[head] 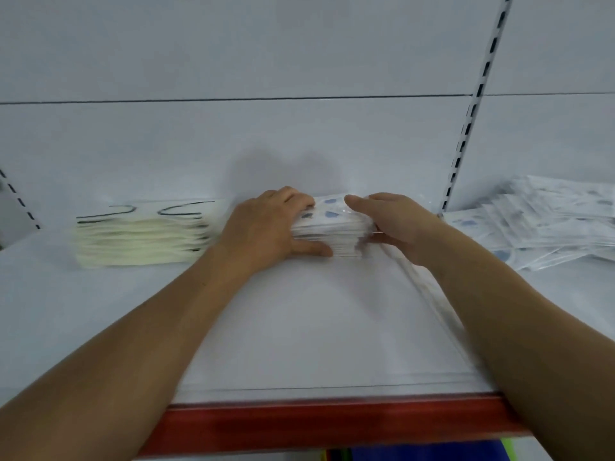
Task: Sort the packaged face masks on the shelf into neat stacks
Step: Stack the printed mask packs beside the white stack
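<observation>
1. White packaged masks with blue marks are gathered into one stack (327, 224), which is set on the pale shelf (299, 327) near the back panel (266, 134), about mid-width.
2. This stack is gripped at its left end by the left hand (266, 227): the fingers are curled over the top and the thumb is laid along the lower front edge.
3. Its right end is held by the right hand (396, 224), with fingers bent over the top and the thumb tucked against the side.
4. A cream stack (139, 241) with black ear loops is placed just beside the left hand, on its left.
5. A loose, overlapping pile of packets (539, 224) is spread to the right, past the slotted upright (472, 104).
6. The shelf front is edged by a red strip (332, 424).
</observation>
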Demonstrator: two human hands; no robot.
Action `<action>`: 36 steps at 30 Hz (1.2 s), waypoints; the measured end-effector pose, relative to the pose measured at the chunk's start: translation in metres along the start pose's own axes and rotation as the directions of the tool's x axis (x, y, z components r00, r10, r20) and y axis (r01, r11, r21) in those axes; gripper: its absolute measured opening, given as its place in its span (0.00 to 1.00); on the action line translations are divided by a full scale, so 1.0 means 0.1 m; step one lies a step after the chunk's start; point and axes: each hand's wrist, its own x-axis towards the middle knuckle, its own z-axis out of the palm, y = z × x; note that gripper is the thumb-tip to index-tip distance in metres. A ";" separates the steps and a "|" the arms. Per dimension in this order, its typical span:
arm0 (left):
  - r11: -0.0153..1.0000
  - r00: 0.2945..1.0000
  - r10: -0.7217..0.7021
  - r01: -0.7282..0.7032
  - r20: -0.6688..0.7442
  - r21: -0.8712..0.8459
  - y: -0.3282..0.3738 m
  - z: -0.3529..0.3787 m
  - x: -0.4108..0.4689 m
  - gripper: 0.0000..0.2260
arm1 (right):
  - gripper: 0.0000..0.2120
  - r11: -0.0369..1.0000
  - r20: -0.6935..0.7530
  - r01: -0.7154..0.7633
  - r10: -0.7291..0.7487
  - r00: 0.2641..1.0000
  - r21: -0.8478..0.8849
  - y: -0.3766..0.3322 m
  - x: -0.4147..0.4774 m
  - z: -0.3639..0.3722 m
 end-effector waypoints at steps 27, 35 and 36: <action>1.000 0.999 0.023 -0.023 0.027 0.005 -0.06 -0.01 -0.02 0.43 | 0.19 0.999 -0.187 -0.033 0.028 0.982 -0.025 -0.13 -0.22 -0.09; 0.955 0.884 0.274 -0.298 -0.380 -0.006 0.09 -0.14 -0.07 0.31 | 0.07 0.957 -0.301 -0.024 -0.067 0.951 -0.291 -0.23 -0.54 -0.33; 0.925 0.825 0.344 -0.380 -0.448 0.010 0.16 -0.17 -0.08 0.25 | 0.05 0.941 -0.318 -0.026 -0.088 0.944 -0.337 -0.24 -0.57 -0.40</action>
